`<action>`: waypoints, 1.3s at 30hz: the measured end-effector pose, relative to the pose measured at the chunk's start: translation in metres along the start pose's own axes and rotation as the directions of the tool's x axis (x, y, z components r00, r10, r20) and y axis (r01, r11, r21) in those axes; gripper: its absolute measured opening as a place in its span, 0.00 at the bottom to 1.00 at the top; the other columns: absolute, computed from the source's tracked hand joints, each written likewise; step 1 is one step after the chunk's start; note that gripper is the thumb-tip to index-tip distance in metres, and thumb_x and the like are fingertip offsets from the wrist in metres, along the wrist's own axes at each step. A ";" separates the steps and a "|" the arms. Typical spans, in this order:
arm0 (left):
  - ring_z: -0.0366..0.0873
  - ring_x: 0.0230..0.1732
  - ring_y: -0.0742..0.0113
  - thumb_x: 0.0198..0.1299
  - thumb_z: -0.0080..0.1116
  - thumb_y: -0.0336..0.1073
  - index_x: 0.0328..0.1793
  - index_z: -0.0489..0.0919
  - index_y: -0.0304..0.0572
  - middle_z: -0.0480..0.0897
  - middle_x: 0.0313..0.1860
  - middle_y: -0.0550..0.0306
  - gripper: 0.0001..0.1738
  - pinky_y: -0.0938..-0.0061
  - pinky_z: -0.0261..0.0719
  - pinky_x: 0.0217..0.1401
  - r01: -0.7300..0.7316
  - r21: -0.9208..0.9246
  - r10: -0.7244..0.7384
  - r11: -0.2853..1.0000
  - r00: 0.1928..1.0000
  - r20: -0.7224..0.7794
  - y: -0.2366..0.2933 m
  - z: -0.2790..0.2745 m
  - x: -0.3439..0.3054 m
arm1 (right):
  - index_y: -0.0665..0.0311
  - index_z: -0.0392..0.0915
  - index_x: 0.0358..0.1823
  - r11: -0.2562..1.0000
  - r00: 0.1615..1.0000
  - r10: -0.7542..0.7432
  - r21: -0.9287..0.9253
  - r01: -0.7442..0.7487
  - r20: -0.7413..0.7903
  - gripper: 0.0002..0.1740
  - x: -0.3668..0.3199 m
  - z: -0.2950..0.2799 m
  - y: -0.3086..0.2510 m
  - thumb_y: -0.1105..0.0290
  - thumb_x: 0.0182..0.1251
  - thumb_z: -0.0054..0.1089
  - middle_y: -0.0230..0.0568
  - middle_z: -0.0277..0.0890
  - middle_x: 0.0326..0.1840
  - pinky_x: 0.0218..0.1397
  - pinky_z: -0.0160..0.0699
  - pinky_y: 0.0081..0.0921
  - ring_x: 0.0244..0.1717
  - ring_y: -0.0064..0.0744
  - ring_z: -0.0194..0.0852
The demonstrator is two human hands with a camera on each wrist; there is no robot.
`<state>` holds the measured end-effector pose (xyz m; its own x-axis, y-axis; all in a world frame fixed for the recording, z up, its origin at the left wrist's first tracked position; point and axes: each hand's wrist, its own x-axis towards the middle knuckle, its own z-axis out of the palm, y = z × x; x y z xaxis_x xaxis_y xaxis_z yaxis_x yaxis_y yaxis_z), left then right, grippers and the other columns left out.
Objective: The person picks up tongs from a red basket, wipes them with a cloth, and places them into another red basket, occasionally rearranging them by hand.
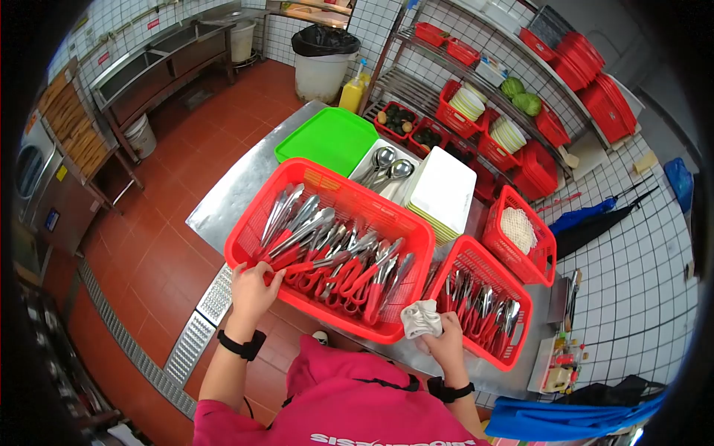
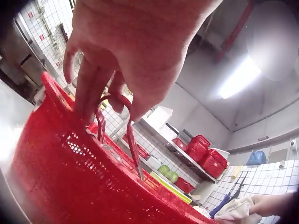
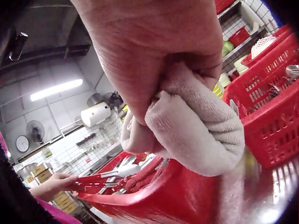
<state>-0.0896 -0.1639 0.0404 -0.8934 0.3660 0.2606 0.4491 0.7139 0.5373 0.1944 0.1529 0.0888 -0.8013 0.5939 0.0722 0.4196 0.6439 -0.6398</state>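
Observation:
A large red basket (image 1: 256,175) full of red-handled metal tongs and scissors stands at the table's near edge. At its near left rim, my left hand (image 1: 254,288) pinches a red handle loop (image 2: 129,122), whose metal part points into the basket. My right hand (image 1: 445,340) grips a folded white cloth (image 1: 421,320) by the basket's right corner; the right wrist view shows the cloth (image 3: 196,135) bunched beneath the curled fingers. Right of it, a smaller red basket (image 1: 491,279) holds more red-handled tools.
Behind the large basket are a green tray (image 1: 327,141), ladles (image 1: 394,172) and stacked white trays (image 1: 444,186). A red basket with white netting (image 1: 518,230) stands at the right. Shelves with red baskets (image 1: 461,111) line the wall. A bin (image 1: 323,70) stands beyond the table.

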 end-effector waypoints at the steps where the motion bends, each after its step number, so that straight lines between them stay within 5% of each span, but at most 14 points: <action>1: 0.85 0.35 0.47 0.63 0.69 0.50 0.32 0.84 0.43 0.85 0.25 0.48 0.18 0.52 0.75 0.65 -0.003 0.000 0.003 1.000 1.000 0.002 -0.002 0.005 0.001 | 0.66 0.87 0.46 1.000 1.000 0.003 0.000 -0.003 -0.002 0.20 -0.001 0.000 0.001 0.72 0.47 0.73 0.45 0.76 0.40 0.51 0.79 0.38 0.45 0.47 0.78; 4: 0.87 0.38 0.50 0.63 0.68 0.49 0.34 0.85 0.43 0.86 0.25 0.48 0.17 0.50 0.73 0.68 -0.027 0.112 0.019 0.993 0.997 0.075 -0.014 0.026 0.005 | 0.66 0.87 0.46 1.000 1.000 0.011 0.000 -0.011 -0.008 0.20 -0.003 -0.001 0.003 0.72 0.48 0.73 0.45 0.76 0.40 0.51 0.79 0.38 0.45 0.47 0.78; 7: 0.87 0.42 0.52 0.62 0.69 0.50 0.34 0.86 0.44 0.87 0.29 0.50 0.17 0.51 0.75 0.64 -0.190 0.279 0.187 0.942 0.982 0.036 -0.021 0.043 0.007 | 0.65 0.87 0.46 1.000 1.000 0.023 0.006 -0.023 -0.003 0.20 -0.004 -0.001 0.004 0.72 0.48 0.73 0.44 0.75 0.40 0.51 0.79 0.38 0.45 0.46 0.78; 10: 0.87 0.47 0.52 0.61 0.69 0.51 0.37 0.86 0.45 0.86 0.35 0.51 0.17 0.52 0.77 0.60 -0.089 0.281 0.065 0.956 0.994 0.092 -0.006 0.050 0.013 | 0.65 0.87 0.46 0.999 0.999 0.037 -0.001 -0.037 -0.007 0.19 -0.006 -0.002 0.008 0.72 0.48 0.73 0.45 0.75 0.41 0.51 0.78 0.37 0.45 0.46 0.78; 18: 0.88 0.37 0.46 0.65 0.65 0.51 0.45 0.85 0.41 0.87 0.35 0.44 0.19 0.55 0.85 0.41 -0.050 0.242 -0.037 0.969 0.939 0.341 -0.001 0.064 0.014 | 0.66 0.86 0.45 0.999 0.999 0.037 -0.019 -0.038 -0.017 0.20 -0.009 -0.004 0.013 0.72 0.47 0.72 0.44 0.75 0.42 0.52 0.79 0.37 0.46 0.47 0.78; 25: 0.88 0.43 0.40 0.69 0.60 0.50 0.45 0.84 0.37 0.88 0.41 0.37 0.21 0.48 0.86 0.48 0.007 0.078 -0.042 0.997 0.893 0.448 -0.004 0.048 0.028 | 0.67 0.86 0.45 0.999 0.999 0.043 -0.012 -0.043 -0.018 0.20 -0.008 -0.003 0.015 0.72 0.47 0.72 0.45 0.75 0.42 0.51 0.79 0.37 0.46 0.47 0.78; 30: 0.87 0.48 0.39 0.72 0.56 0.51 0.61 0.81 0.41 0.88 0.46 0.38 0.24 0.47 0.84 0.52 0.045 0.181 -0.143 0.982 0.804 0.577 -0.001 0.058 0.033 | 0.66 0.86 0.45 0.999 0.999 0.046 -0.009 -0.047 -0.015 0.20 -0.007 -0.003 0.016 0.71 0.47 0.72 0.45 0.75 0.42 0.52 0.79 0.38 0.46 0.48 0.78; 39: 0.88 0.44 0.42 0.68 0.61 0.46 0.61 0.79 0.39 0.89 0.43 0.41 0.22 0.50 0.84 0.48 -0.057 0.212 -0.036 0.976 0.911 0.410 -0.001 0.066 0.021 | 0.65 0.86 0.45 1.000 1.000 0.024 -0.003 -0.024 -0.002 0.19 -0.005 -0.005 0.016 0.72 0.48 0.72 0.45 0.75 0.41 0.51 0.78 0.38 0.45 0.48 0.78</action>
<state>-0.1081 -0.1171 -0.0073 -0.8258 0.5529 -0.1107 0.4914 0.8020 0.3396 0.2072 0.1632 0.0820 -0.7899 0.6104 0.0586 0.4401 0.6308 -0.6391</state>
